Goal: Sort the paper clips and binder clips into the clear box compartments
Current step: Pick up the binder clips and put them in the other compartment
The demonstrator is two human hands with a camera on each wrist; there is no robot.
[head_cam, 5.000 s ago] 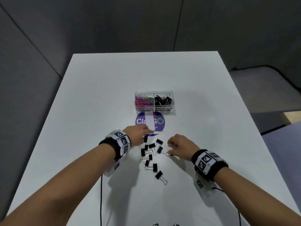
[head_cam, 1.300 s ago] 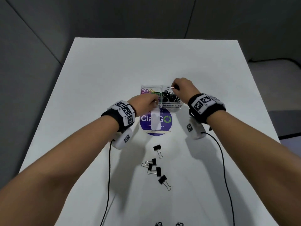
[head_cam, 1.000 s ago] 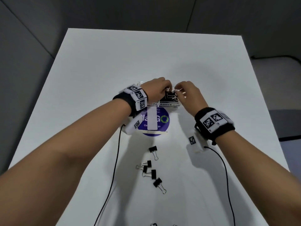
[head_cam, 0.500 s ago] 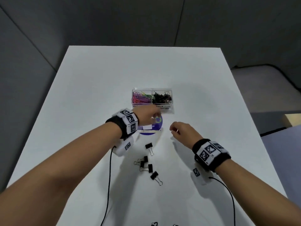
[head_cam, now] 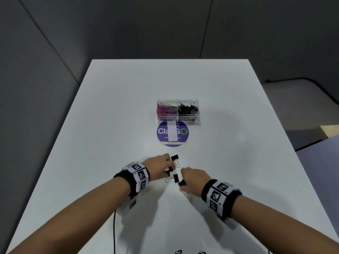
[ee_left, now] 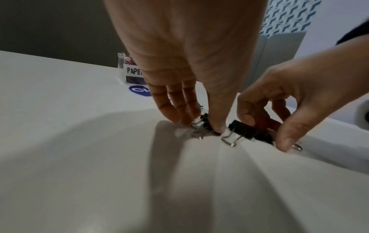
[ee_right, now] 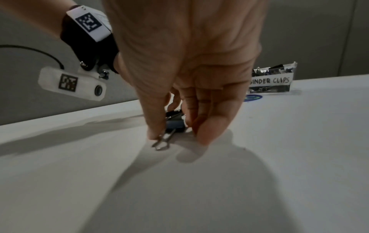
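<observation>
The clear box point(head_cam: 177, 121) stands mid-table, with coloured paper clips point(head_cam: 166, 110) in its left compartment and black binder clips point(head_cam: 188, 109) in its right. Several black binder clips lie loose nearer me. My left hand point(head_cam: 167, 168) pinches one binder clip point(ee_left: 205, 123) between thumb and fingertips, down on the table. My right hand point(head_cam: 183, 180) pinches another binder clip point(ee_right: 174, 124), thumb on its wire handle. A third clip point(ee_left: 242, 130) lies untouched between the hands. A fourth clip point(head_cam: 175, 158) lies just beyond my left fingers.
A round purple sticker point(head_cam: 172, 133) with a white strip lies flat in front of the box. The white table point(head_cam: 110, 125) ends at grey walls to the left and behind. Black cables run from both wristbands toward me.
A second ago both hands were over the binder clip compartment. They have since drawn back toward me and come down on the loose binder clips, each taking hold of one.
</observation>
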